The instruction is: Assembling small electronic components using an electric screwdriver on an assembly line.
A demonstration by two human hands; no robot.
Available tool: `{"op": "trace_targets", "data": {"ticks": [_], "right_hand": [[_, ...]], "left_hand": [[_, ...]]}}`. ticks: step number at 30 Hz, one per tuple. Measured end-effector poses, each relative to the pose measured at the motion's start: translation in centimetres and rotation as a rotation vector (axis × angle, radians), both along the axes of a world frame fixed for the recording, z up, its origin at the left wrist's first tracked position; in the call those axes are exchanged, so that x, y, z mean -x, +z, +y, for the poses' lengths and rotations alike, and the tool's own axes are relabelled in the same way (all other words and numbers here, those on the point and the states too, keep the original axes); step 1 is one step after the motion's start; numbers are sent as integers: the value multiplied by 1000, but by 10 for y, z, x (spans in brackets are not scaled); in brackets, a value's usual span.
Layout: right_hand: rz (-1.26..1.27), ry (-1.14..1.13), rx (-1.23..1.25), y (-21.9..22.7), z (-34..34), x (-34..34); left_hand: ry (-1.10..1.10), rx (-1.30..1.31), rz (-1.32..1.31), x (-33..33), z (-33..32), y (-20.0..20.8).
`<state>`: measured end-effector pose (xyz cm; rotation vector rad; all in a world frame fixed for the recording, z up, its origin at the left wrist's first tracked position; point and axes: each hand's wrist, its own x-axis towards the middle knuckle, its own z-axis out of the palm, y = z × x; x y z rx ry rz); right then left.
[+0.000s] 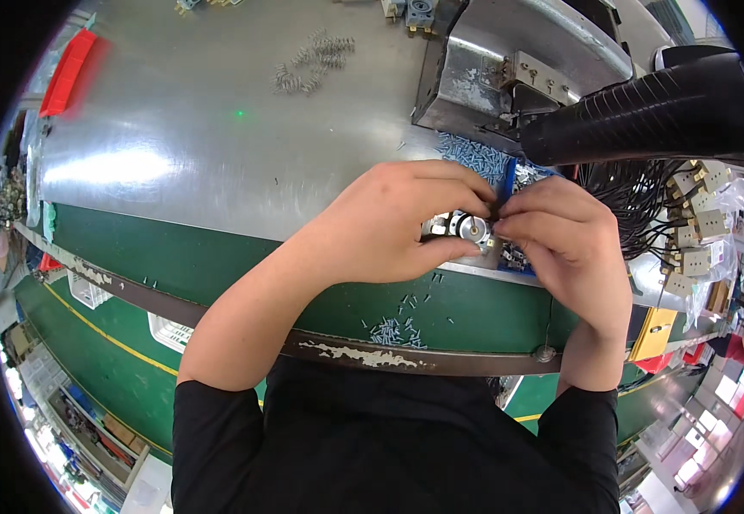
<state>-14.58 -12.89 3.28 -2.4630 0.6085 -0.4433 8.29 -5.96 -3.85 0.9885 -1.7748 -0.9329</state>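
Note:
My left hand (411, 214) curls its thumb and fingers around a small white-and-black part with a round silver disc (473, 229) and a thin pin standing up from its middle. Close against the part's right side is my right hand (571, 236), thumb and fingertips pinched together. Whatever lies between those fingertips is too small to make out. Under and behind both hands shows a blue tray (509, 182) with small metal pieces in it. A pile of bluish screws (473, 156) lies just beyond my left fingers.
A steel fixture (509, 73) and a thick black wrapped arm (646, 116) rise at the far right. Black cables (625, 201) with beige blocks (694, 231) lie right. Springs (314, 62) rest on the steel top; loose screws (396, 332) lie on the green front strip.

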Motion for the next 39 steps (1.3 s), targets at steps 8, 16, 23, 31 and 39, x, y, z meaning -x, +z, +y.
{"op": "trace_targets", "data": {"ticks": [8,16,23,31,39], "right_hand": [[-11,27,-29,4,0,0],[-18,-150,-66,0,11,-11],[-22,-173,-23,-2,12,-8],[129,-116,312,16,6,2],[-1059,-488,-342,27,-25,-21]], "left_hand": [[-7,58,8,-1,0,-4],[-3,36,-32,-3,1,-1],[-13,-5,-59,0,-1,7],[-19,95,-89,0,0,5],[-36,50,-84,-1,-2,8]]}}
